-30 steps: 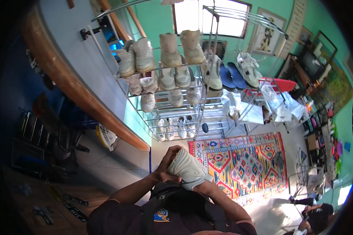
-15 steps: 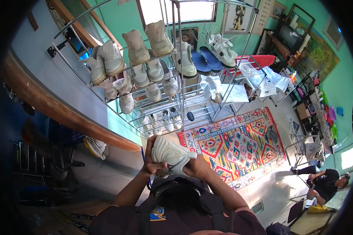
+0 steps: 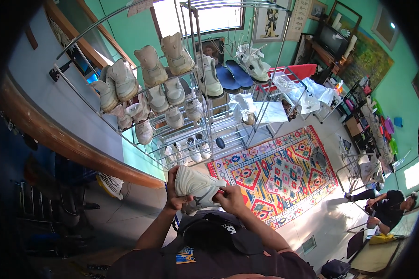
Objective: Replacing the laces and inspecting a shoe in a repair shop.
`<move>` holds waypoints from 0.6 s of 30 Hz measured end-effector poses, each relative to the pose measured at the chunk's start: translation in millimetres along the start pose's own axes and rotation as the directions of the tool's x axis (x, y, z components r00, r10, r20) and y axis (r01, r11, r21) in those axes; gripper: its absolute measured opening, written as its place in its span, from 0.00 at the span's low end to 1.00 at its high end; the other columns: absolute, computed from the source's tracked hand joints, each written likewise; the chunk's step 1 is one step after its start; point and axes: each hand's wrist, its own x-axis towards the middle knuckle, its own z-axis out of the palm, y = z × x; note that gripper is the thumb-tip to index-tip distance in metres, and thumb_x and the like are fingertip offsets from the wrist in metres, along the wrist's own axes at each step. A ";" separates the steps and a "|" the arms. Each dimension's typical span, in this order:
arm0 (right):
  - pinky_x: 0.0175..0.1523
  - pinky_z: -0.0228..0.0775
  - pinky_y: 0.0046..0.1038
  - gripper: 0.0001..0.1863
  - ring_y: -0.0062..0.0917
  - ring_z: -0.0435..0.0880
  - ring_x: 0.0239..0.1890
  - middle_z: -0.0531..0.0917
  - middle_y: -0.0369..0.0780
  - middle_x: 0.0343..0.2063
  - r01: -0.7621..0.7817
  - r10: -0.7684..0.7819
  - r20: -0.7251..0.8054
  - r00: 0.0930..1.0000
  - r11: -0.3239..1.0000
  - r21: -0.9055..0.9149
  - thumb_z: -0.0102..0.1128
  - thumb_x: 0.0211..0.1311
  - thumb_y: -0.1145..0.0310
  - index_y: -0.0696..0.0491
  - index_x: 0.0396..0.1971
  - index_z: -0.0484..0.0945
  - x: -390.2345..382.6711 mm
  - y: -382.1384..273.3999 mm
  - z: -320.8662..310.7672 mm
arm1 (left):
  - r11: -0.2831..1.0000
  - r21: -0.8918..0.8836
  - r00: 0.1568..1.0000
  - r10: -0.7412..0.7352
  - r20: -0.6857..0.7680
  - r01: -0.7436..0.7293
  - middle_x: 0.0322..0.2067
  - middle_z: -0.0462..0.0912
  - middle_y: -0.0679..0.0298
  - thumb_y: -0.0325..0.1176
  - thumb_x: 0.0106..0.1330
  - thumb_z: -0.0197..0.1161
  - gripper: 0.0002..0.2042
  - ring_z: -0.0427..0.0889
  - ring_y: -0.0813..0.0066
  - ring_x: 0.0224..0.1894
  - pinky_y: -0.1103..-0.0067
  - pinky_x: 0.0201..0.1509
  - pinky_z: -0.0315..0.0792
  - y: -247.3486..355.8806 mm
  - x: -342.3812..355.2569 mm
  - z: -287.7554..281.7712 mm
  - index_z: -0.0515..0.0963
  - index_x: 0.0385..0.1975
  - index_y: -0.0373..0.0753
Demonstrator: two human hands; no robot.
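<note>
A pale grey-white sneaker is held in front of my chest, tilted, toe end to the left. My left hand wraps around the toe end, with the thumb on the near side. At the opening, my right hand has its fingers curled on the collar; some fingertips are hidden. A bit of red shows there beside the fingers, too small to make out. A thin blue stick-like thing shows below my left hand.
Ahead stands a metal shoe rack with several white shoes and dark blue insoles or slippers. A patterned rug covers the floor to the right. A wooden-edged wall curves at left. A seated person is at far right.
My right hand has shifted its grip at the shoe's opening, its fingers now more curled, and red has come into view there. My left hand stays on the toe end. The view has shifted slightly.
</note>
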 end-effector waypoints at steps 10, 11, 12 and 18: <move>0.37 0.76 0.25 0.15 0.18 0.85 0.29 0.88 0.39 0.27 0.074 -0.072 0.048 0.996 0.997 -0.037 0.63 0.70 0.60 0.59 0.36 0.85 16.4 -11.1 -25.3 | 0.996 0.070 0.998 0.054 0.025 -0.055 0.54 0.70 0.57 0.48 0.40 0.86 0.57 0.72 0.64 0.58 0.72 0.64 0.67 -5.4 17.4 -5.5 0.54 0.67 0.33; 0.35 0.75 0.25 0.17 0.19 0.84 0.25 0.87 0.40 0.23 0.089 -0.089 0.010 0.996 0.996 -0.018 0.62 0.70 0.58 0.59 0.33 0.86 15.9 -8.2 -24.6 | 0.997 0.070 0.999 0.044 0.023 -0.045 0.54 0.70 0.57 0.48 0.40 0.86 0.57 0.72 0.64 0.58 0.72 0.64 0.67 -8.3 17.7 -7.7 0.54 0.67 0.33; 0.34 0.74 0.24 0.17 0.19 0.84 0.25 0.87 0.39 0.23 0.065 -0.057 -0.066 0.996 0.991 0.114 0.61 0.71 0.60 0.61 0.33 0.86 12.8 0.1 -20.6 | 0.990 0.111 0.996 0.087 0.036 -0.090 0.54 0.70 0.57 0.48 0.40 0.86 0.57 0.72 0.64 0.58 0.72 0.63 0.67 -12.7 17.1 -11.2 0.53 0.67 0.33; 0.34 0.78 0.26 0.13 0.21 0.85 0.28 0.87 0.40 0.27 0.038 0.035 -0.178 0.983 0.919 0.393 0.61 0.71 0.66 0.63 0.37 0.83 9.3 -16.2 -42.5 | 0.984 0.132 0.993 0.120 0.021 -0.122 0.55 0.69 0.56 0.46 0.39 0.87 0.59 0.72 0.63 0.58 0.70 0.65 0.66 -11.4 15.0 -23.9 0.53 0.68 0.32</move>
